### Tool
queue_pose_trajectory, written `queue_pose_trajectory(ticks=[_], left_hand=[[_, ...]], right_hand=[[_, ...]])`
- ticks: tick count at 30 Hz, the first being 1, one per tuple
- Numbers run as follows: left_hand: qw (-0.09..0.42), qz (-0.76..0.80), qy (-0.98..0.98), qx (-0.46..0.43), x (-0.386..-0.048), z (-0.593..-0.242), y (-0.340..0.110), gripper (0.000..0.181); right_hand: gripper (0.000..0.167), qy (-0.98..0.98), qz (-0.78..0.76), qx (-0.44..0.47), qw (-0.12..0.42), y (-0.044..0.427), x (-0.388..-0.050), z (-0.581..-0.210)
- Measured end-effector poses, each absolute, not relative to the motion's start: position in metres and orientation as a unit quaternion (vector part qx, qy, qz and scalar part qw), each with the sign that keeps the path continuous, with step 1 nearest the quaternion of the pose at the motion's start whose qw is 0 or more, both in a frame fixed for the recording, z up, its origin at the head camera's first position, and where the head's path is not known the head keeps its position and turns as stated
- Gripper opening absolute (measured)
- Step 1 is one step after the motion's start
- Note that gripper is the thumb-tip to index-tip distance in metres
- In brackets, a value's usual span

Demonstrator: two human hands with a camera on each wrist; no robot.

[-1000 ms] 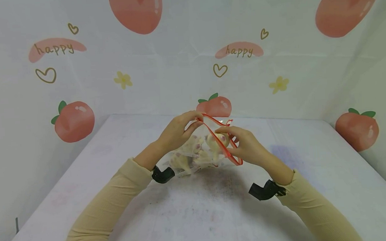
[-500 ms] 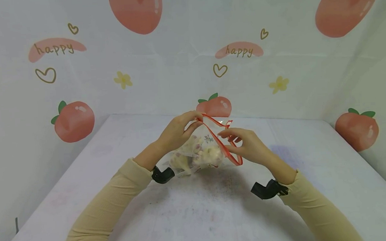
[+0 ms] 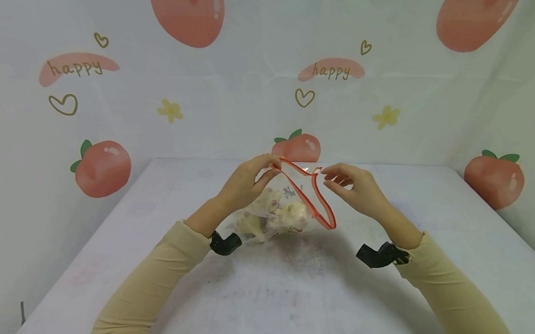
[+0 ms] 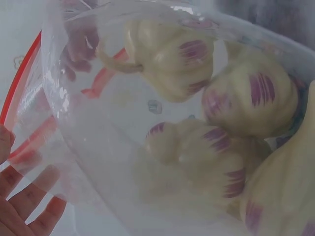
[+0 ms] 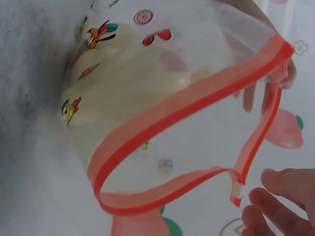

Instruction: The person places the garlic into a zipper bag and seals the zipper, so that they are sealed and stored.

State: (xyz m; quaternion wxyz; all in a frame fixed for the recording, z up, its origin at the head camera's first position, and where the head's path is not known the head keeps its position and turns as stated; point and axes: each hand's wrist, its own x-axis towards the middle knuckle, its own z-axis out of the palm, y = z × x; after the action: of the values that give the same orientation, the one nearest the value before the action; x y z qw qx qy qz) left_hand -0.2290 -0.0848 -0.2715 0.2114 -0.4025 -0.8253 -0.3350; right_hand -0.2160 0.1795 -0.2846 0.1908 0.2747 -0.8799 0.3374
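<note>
A clear plastic zip bag (image 3: 301, 183) lies on its side mid-table, its red-edged mouth gaping to the right. Several pale garlic bulbs (image 4: 170, 64) with purple streaks show through the plastic. My left hand (image 3: 245, 181) pinches the upper corner of the mouth between thumb and fingers, holding it raised. To the right of the mouth is my right hand (image 3: 359, 190), fingers loosely bent and apart, holding nothing. It is close to the small pale slider (image 5: 237, 191) on the red zip strip (image 5: 147, 130). Coloured cartoon prints mark the bag.
The white table (image 3: 257, 309) bears faint stains. Behind it hangs a white backdrop (image 3: 237, 118) printed with peaches, hearts and flowers. Black camera mounts sit on both wrists, the right mount (image 3: 381, 255) low over the table.
My right hand has let go of a garlic bulb inside the bag and drawn out through the mouth to the right. The bulb now lies with the others. My left hand has stayed put.
</note>
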Motion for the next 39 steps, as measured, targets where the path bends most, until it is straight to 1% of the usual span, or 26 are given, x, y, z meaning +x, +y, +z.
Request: queue_pose_trajectory(ticks=[5,11,22,29,32,34,39], left_hand=[[0.209,-0.34,-0.819,-0.412,-0.229,-0.273,-0.084,0.011],[0.213,-0.338,-0.816,-0.418,-0.227,-0.275,-0.082,0.012],[0.205,-0.342,-0.811,-0.428,-0.224,-0.277,-0.078,0.016],[0.216,-0.328,-0.817,-0.423,-0.219,-0.28,-0.074,0.025],[0.234,-0.318,-0.818,-0.418,-0.214,-0.28,-0.071,0.027],[0.258,-0.313,-0.807,-0.43,-0.21,-0.279,-0.068,0.027],[0.34,-0.28,-0.746,-0.5,-0.199,-0.277,-0.055,0.023]], right_hand=[[0.026,-0.884,0.343,0.262,0.181,0.18,-0.221,-0.289],[0.032,-0.883,0.335,0.279,0.173,0.177,-0.227,-0.294],[0.026,-0.884,0.324,0.288,0.174,0.175,-0.23,-0.297],[0.023,-0.89,0.324,0.271,0.17,0.176,-0.232,-0.298],[0.022,-0.893,0.322,0.266,0.171,0.176,-0.233,-0.299],[0.021,-0.895,0.32,0.261,0.172,0.177,-0.233,-0.299],[0.021,-0.892,0.329,0.258,0.171,0.179,-0.235,-0.3]])
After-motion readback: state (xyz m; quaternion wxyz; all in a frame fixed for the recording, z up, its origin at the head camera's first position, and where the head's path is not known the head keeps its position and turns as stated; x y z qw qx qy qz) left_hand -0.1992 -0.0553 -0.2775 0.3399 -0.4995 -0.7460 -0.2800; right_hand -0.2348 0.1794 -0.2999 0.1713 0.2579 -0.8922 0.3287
